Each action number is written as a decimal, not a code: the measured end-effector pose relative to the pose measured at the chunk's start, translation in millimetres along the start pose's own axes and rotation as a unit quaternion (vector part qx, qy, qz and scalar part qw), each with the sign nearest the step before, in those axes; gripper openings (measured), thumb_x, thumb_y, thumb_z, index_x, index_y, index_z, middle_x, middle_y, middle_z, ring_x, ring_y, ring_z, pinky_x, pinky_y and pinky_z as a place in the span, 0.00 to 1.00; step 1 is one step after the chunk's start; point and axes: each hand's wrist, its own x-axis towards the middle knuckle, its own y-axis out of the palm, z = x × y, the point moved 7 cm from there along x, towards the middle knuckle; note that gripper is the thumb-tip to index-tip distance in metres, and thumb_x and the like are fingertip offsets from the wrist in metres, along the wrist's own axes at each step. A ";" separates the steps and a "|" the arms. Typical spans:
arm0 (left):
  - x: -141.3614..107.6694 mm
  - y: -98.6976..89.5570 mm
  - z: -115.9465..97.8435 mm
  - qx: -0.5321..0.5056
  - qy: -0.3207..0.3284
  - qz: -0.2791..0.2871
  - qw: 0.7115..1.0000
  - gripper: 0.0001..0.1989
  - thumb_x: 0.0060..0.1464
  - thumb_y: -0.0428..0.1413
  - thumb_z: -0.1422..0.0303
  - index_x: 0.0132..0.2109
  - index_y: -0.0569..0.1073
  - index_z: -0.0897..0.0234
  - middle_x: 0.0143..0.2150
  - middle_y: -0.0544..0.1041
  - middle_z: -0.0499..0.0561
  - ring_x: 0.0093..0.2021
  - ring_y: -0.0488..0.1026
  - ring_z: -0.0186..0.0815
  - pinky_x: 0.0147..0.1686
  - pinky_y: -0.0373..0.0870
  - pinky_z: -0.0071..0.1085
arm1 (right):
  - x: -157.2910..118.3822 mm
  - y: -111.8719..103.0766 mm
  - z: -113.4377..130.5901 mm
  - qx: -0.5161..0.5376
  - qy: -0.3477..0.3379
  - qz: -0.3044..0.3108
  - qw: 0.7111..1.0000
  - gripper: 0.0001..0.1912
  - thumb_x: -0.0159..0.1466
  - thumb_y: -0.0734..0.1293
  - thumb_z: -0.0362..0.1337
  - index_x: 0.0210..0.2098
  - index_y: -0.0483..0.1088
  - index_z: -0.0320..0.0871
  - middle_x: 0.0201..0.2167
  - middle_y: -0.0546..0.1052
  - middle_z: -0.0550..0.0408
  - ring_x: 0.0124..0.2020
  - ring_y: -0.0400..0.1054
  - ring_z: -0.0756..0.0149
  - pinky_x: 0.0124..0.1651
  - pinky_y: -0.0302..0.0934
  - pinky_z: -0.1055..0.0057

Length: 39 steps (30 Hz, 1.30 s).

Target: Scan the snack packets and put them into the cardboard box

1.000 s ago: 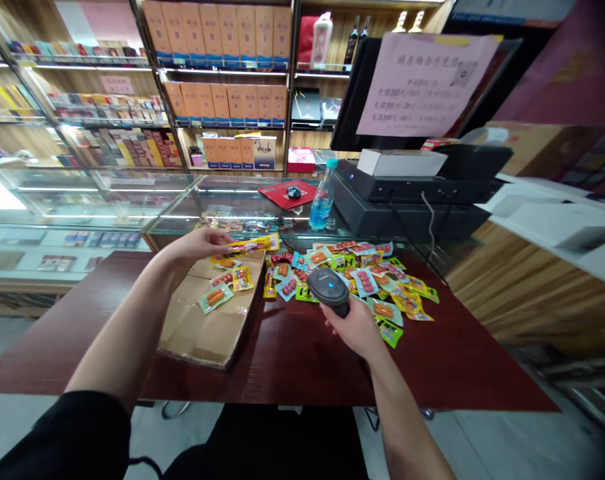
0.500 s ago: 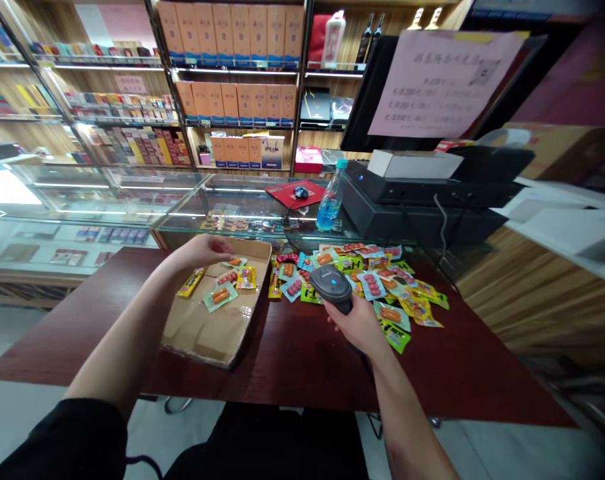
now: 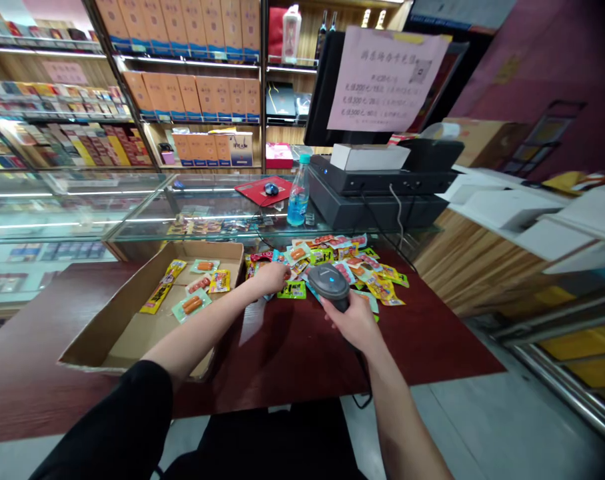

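Observation:
My right hand (image 3: 355,319) is wrapped round the handle of a grey barcode scanner (image 3: 328,283), its head over the near side of a pile of small snack packets (image 3: 322,255). At the left part of that pile, my left hand (image 3: 272,279) reaches in with fingers bent down among the packets; its fingertips are partly hidden, so what they hold, if anything, does not show. Under my left forearm stands a shallow cardboard box (image 3: 132,340). Inside it lie a long yellow packet (image 3: 163,287), clear sausage packets (image 3: 191,305) and a small yellow packet (image 3: 219,281).
The dark red table (image 3: 282,360) borders a glass display counter (image 3: 147,207). On the glass stand a blue drink bottle (image 3: 298,197), a mouse (image 3: 271,189) on a red mat (image 3: 250,191), and a black cash register (image 3: 377,203) with a monitor. The scanner's cable (image 3: 365,373) hangs at the table edge.
My left hand has moved right, from over the cardboard box to the packet pile. The view has turned right. The scanner stays in my right hand near the pile.

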 end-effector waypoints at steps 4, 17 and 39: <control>1.9 21.5 8.2 0.008 0.020 -0.010 1.000 0.20 0.46 0.60 0.62 0.48 0.75 0.62 0.46 0.77 0.56 0.47 0.73 0.43 0.45 0.66 0.32 | -0.2 2.2 -3.4 -0.007 -0.010 -0.002 1.000 0.16 0.58 0.66 0.48 0.34 0.70 0.42 0.22 0.78 0.52 0.23 0.73 0.60 0.26 0.64 0.69; 4.4 21.4 18.0 -0.056 -0.001 -0.031 0.998 0.21 0.33 0.66 0.69 0.41 0.77 0.61 0.38 0.78 0.56 0.44 0.71 0.47 0.44 0.64 0.34 | -0.2 10.4 7.3 -0.027 -0.033 0.007 0.999 0.15 0.58 0.65 0.48 0.33 0.70 0.42 0.24 0.78 0.51 0.25 0.74 0.59 0.28 0.64 0.69; 8.2 7.7 33.3 -0.653 -0.107 -0.095 0.744 0.22 0.29 0.70 0.60 0.33 0.78 0.69 0.29 0.79 0.52 0.29 0.73 0.31 0.33 0.70 0.28 | -4.9 15.9 5.8 -0.028 -0.030 0.007 0.999 0.15 0.58 0.65 0.47 0.36 0.71 0.42 0.24 0.77 0.52 0.24 0.72 0.60 0.27 0.63 0.68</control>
